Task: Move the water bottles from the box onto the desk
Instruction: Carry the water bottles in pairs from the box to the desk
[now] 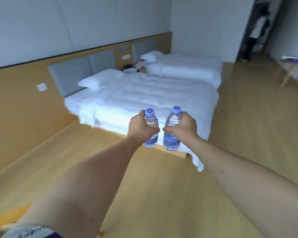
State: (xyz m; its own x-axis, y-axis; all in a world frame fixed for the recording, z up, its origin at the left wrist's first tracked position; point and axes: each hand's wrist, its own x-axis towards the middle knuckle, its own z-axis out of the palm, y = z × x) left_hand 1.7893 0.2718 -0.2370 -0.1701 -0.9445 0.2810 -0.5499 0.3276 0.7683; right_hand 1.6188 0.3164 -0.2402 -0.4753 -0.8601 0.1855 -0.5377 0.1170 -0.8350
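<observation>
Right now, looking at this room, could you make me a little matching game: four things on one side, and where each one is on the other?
Things:
1. left bottle
2. right bottle
3. near pillow
4. small table

Places:
A. at the head of the closer bed
B. gripped in the right hand
C. far right, on the wooden floor
D. gripped in the left hand

Pairs: 1-D, 2-B, 3-A, 4-C

light: soft, even, cool | shadows: faint | focus: blurred throughout, perhaps motion | edges: wide-angle bowing
</observation>
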